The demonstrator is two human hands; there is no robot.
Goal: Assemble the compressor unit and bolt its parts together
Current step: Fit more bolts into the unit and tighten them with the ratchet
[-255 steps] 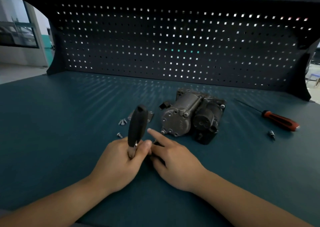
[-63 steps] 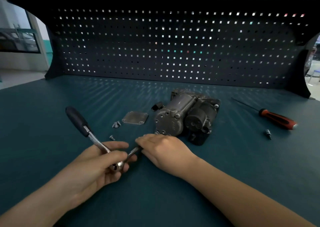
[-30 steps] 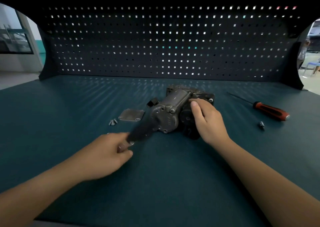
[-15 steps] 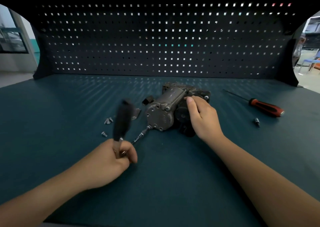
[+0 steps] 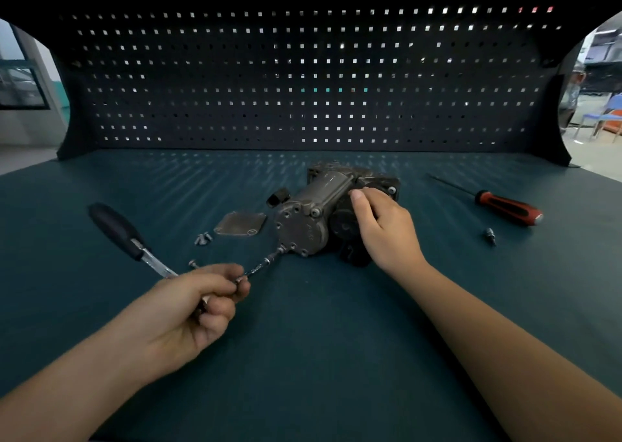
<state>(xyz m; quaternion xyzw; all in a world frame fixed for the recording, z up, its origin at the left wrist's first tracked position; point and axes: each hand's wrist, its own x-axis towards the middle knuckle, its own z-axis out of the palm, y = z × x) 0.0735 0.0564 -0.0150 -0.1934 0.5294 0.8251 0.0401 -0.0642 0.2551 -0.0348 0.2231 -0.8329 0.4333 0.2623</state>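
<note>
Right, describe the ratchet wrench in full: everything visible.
The ratchet wrench has a black grip and bright metal shank, angled up to the left. The left hand grips its head, hiding it. A thin metal extension runs from the hand to the lower edge of the round end cap of the compressor, apparently on a bolt there.

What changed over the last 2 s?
Right hand released the extension and now grips the compressor. Left hand moved the ratchet forward, extension tip at an end-cap bolt; handle swung left. Cover plate, loose screws, red screwdriver unmoved.
</note>
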